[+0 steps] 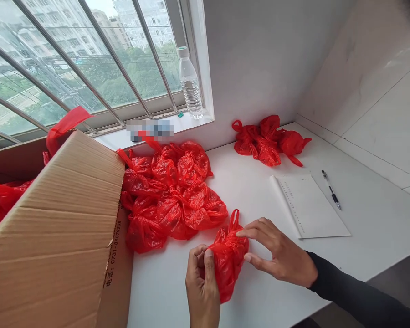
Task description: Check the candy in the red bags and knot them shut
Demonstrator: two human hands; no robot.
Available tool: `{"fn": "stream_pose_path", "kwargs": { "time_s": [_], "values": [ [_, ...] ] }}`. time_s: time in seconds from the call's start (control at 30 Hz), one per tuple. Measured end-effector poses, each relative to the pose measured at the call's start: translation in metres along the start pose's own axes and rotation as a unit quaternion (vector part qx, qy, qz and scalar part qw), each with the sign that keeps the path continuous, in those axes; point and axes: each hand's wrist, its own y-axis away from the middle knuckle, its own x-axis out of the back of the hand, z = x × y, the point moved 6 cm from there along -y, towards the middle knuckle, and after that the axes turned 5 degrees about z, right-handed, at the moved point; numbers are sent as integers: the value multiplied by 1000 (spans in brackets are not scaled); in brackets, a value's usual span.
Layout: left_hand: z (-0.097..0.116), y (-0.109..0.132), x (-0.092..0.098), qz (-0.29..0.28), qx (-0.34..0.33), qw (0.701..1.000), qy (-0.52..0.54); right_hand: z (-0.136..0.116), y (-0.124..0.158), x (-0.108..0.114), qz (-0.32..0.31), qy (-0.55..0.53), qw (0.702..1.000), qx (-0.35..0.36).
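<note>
A tied red plastic bag (229, 262) is held over the front of the white tabletop, its loop handle sticking up. My left hand (204, 284) pinches the bag's left side between thumb and curled fingers. On the other side, my right hand (276, 253) has its thumb and fingers spread apart, with the index fingertip at the bag's knot. What is inside the bag cannot be made out. Just behind, several more knotted red bags (177, 200) lie bunched together on the table.
A large open cardboard box (54, 218) with red bags in it stands at the left. Further red bags (264, 140) lie by the back wall. To the right are a notebook (310, 207) and a pen (331, 190). A water bottle (190, 86) stands on the windowsill.
</note>
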Motion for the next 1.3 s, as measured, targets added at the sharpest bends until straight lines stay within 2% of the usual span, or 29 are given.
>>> {"fn": "stream_pose_path", "kwargs": {
  "time_s": [0.17,0.3,0.5,0.57,0.63,0.7,0.77,0.83,0.9,1.0,1.1,1.2,1.3],
  "values": [
    [1,0,-2,-21,18,999,18,9,2,-19,-27,37,999,-12],
    [-3,0,1,-11,22,1000,15,12,0,-21,-14,32,999,-22],
    [-27,-14,37,85,18,996,-25,23,5,0,22,-36,992,-118],
    [-29,-16,47,122,-12,991,-55,25,9,3,12,-43,988,-146],
    [-23,-11,47,140,-72,983,-91,23,9,1,-4,-39,986,-162],
    [-12,-4,35,112,-147,974,-130,20,7,-4,-19,-23,985,-170],
    [-4,2,15,43,-209,963,-163,16,2,-12,-34,-7,985,-167],
    [0,5,0,-15,-244,952,-182,11,-3,-19,-46,7,988,-149],
    [0,3,-4,-30,-258,947,-188,9,-5,-21,-44,8,989,-140],
    [-1,-3,6,-18,-246,952,-179,18,2,-13,-16,-19,978,-205],
    [-2,-6,23,11,-192,968,-164,31,15,-1,19,-47,957,-285],
    [0,-4,33,25,-140,979,-144,32,21,4,39,-47,957,-282],
    [5,0,26,8,-135,982,-130,22,16,-2,29,-66,968,-242]
  ]
}}
